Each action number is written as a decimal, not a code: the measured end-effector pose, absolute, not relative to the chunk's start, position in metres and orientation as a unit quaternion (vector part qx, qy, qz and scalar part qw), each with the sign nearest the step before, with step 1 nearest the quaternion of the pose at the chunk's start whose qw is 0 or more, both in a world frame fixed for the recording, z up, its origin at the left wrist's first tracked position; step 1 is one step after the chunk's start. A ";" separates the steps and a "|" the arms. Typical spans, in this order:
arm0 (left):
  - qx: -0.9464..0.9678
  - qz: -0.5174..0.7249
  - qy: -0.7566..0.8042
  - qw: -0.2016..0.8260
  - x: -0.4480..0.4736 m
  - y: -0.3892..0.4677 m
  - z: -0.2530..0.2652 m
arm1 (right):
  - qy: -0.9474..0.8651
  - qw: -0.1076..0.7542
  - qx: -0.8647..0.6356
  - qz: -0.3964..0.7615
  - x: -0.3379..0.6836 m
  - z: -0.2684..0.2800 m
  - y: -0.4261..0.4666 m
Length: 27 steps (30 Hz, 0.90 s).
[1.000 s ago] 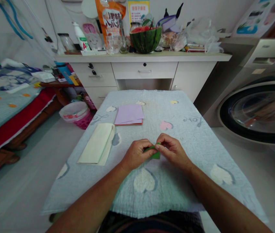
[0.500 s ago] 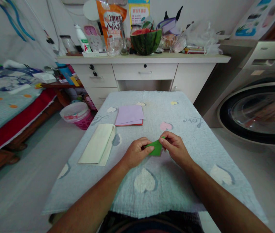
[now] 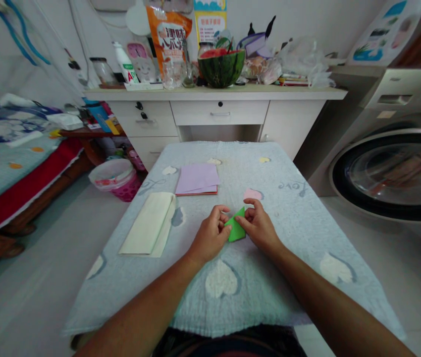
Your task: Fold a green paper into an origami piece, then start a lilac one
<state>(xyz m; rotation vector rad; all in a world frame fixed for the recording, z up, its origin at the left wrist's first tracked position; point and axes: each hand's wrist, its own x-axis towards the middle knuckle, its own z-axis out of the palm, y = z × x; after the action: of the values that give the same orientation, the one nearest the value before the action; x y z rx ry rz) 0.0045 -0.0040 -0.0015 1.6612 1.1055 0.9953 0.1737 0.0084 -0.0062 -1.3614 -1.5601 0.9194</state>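
Observation:
A small piece of folded green paper point(image 3: 237, 231) is held just above the cloth-covered table point(image 3: 270, 277). My left hand point(image 3: 212, 230) pinches its left side between thumb and fingers. On the right side, my right hand point(image 3: 258, 223) grips the paper with its thumb pressed on the upper face. The paper's top corner points up between the hands. Farther up the table lies a stack of lilac paper point(image 3: 197, 178) with a red edge showing beneath. Left of my hands is a folded pale cream paper or cloth point(image 3: 147, 225); which one I cannot tell.
Behind the table stands a white cabinet point(image 3: 220, 111) with a cut watermelon point(image 3: 221, 68), an orange snack bag point(image 3: 168, 37) and other clutter on top. A washing machine point(image 3: 399, 99) is at the right. A pink bin point(image 3: 117, 181) and a bed point(image 3: 28, 158) are at the left.
The green paper has turned, its lit face now towards me and its corner pointing up. My right thumb has slid down onto the paper. The view has shifted slightly.

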 end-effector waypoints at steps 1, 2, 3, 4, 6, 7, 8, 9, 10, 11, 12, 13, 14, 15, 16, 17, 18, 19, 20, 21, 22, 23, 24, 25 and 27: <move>0.691 0.385 0.457 0.406 0.005 -0.004 -0.001 | -0.635 0.407 -0.560 0.343 0.173 -0.006 0.008; 0.715 0.368 0.466 0.369 0.005 -0.005 -0.001 | -0.646 0.390 -0.572 0.321 0.172 -0.006 0.007; 0.738 0.350 0.472 0.331 0.006 -0.006 0.000 | -0.656 0.372 -0.584 0.300 0.172 -0.006 0.007; 0.758 0.334 0.475 0.296 0.006 -0.006 0.000 | -0.667 0.353 -0.594 0.280 0.171 -0.006 0.007; 0.788 0.306 0.477 0.242 0.007 -0.009 0.000 | -0.687 0.319 -0.607 0.241 0.171 -0.008 0.007; 0.798 0.295 0.477 0.220 0.007 -0.010 0.000 | -0.699 0.305 -0.609 0.218 0.171 -0.009 0.008; 0.807 0.285 0.479 0.196 0.007 -0.010 0.000 | -0.711 0.293 -0.609 0.192 0.171 -0.010 0.008; 0.814 0.276 0.482 0.170 0.007 -0.011 0.000 | -0.724 0.284 -0.608 0.163 0.172 -0.012 0.009; 0.821 0.268 0.483 0.144 0.007 -0.011 0.000 | -0.734 0.277 -0.606 0.133 0.173 -0.013 0.010; 0.829 0.257 0.481 0.120 0.007 -0.012 0.000 | -0.742 0.270 -0.605 0.104 0.173 -0.013 0.010; 0.839 0.243 0.476 0.100 0.007 -0.011 0.000 | -0.746 0.263 -0.606 0.078 0.174 -0.014 0.010; 0.851 0.227 0.466 0.084 0.006 -0.011 0.000 | -0.748 0.256 -0.610 0.057 0.174 -0.014 0.010; 0.863 0.209 0.454 0.070 0.006 -0.011 -0.001 | -0.747 0.249 -0.615 0.041 0.174 -0.014 0.010; 0.875 0.190 0.441 0.058 0.006 -0.012 -0.001 | -0.745 0.242 -0.621 0.027 0.173 -0.014 0.009; 0.884 0.174 0.430 0.046 0.005 -0.012 -0.002 | -0.742 0.234 -0.628 0.016 0.173 -0.014 0.009; 0.891 0.161 0.422 0.035 0.005 -0.014 -0.003 | -0.740 0.225 -0.633 0.007 0.172 -0.014 0.008; 0.896 0.150 0.417 0.024 0.005 -0.015 -0.003 | -0.739 0.217 -0.638 -0.001 0.171 -0.014 0.008; 0.899 0.139 0.414 0.014 0.005 -0.017 -0.003 | -0.739 0.208 -0.641 -0.007 0.171 -0.015 0.008; 0.902 0.129 0.412 0.004 0.005 -0.020 -0.003 | -0.739 0.199 -0.643 -0.011 0.170 -0.015 0.008; 0.904 0.119 0.410 -0.005 0.005 -0.022 -0.002 | -0.739 0.191 -0.646 -0.013 0.169 -0.015 0.008; 0.907 0.110 0.407 -0.012 0.005 -0.024 -0.001 | -0.739 0.184 -0.648 -0.013 0.169 -0.015 0.008; 0.909 0.101 0.405 -0.018 0.005 -0.026 0.000 | -0.738 0.178 -0.650 -0.014 0.169 -0.015 0.008; 0.911 0.091 0.402 -0.021 0.005 -0.028 0.001 | -0.737 0.175 -0.653 -0.013 0.168 -0.015 0.009; 0.913 0.082 0.399 -0.023 0.005 -0.029 0.003 | -0.736 0.173 -0.654 -0.012 0.169 -0.014 0.010; 0.915 0.064 0.397 -0.027 0.005 -0.030 0.006 | -0.733 0.172 -0.658 -0.010 0.169 -0.013 0.012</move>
<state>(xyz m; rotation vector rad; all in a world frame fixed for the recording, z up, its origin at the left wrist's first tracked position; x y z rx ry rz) 0.0047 -0.0301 0.0056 2.9261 1.2677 0.2048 0.1693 0.0123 -0.0135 -1.8658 -2.0811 -0.0270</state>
